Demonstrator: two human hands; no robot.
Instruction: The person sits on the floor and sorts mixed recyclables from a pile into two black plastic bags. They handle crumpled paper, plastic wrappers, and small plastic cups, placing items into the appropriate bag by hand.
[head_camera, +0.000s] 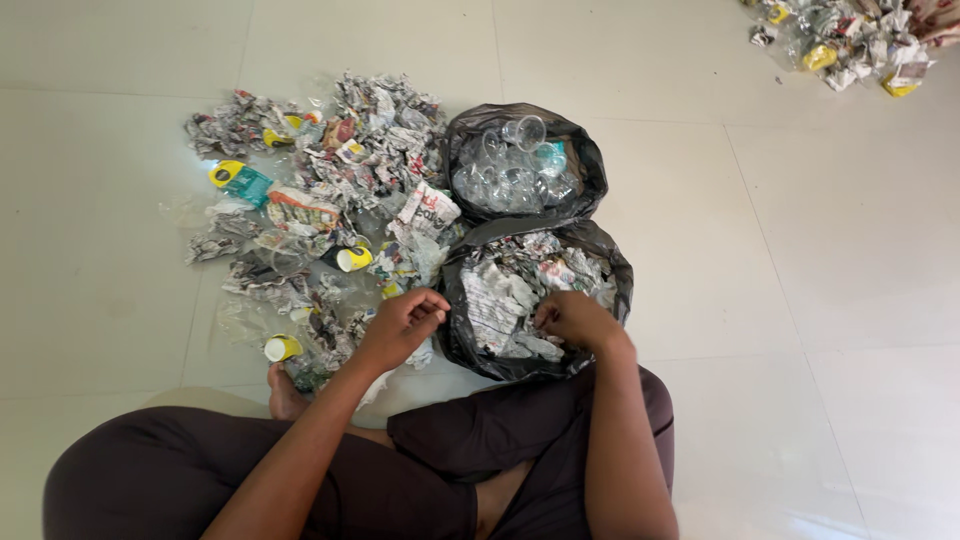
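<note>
I sit cross-legged on a pale tiled floor. My left hand (402, 325) hovers with curled fingers at the left rim of the near black bag (457, 330), which holds crumpled newspaper (508, 290). My right hand (572, 320) rests inside that bag with its fingers closed on the paper at the bag's near edge. Behind it stands a second black bag (588, 165) filled with clear plastic cups (515, 165). Whether the left hand holds anything cannot be made out.
A spread of mixed litter (330, 190) lies to the left: crumpled newspaper, clear plastic wrap and small yellow paper cups (282, 348). Another litter heap (850, 35) sits at the far right corner. My bare foot (285, 398) is beside the near cup.
</note>
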